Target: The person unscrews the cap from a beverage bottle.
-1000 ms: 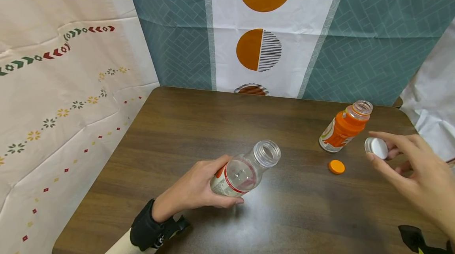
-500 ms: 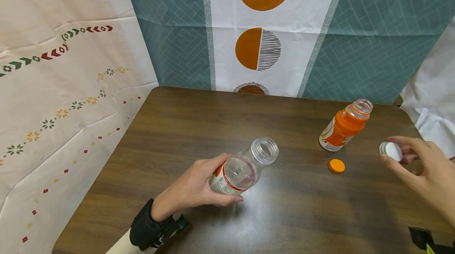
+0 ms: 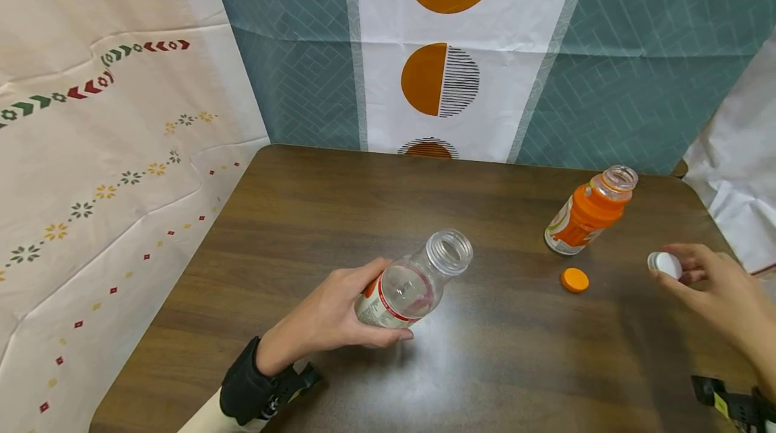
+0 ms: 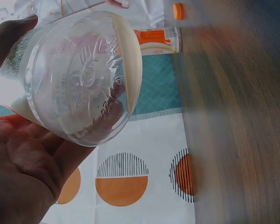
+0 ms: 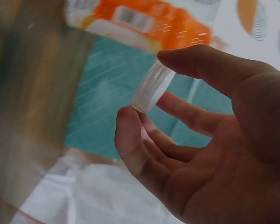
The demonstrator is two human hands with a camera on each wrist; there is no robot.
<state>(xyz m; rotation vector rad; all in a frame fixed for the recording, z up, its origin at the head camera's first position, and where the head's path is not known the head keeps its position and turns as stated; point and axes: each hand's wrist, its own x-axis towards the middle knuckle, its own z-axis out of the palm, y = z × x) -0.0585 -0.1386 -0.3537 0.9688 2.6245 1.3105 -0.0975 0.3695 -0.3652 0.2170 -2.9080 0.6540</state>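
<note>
Orange bottle [image 3: 587, 217]: uncapped, standing. Orange cap [image 3: 574, 280]: just in front of it. Clear bottle [image 3: 411, 290]: to its left, left hand [image 3: 342, 305] curled round, mouth apparently leaning its way. White cap [image 3: 665, 264]: to its right, pinched by right hand [image 3: 718, 298], the nearer hand.

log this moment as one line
left hand: holds clear bottle, uncapped | right hand: pinches white cap | table: orange bottle, uncapped; orange cap nearby
</note>
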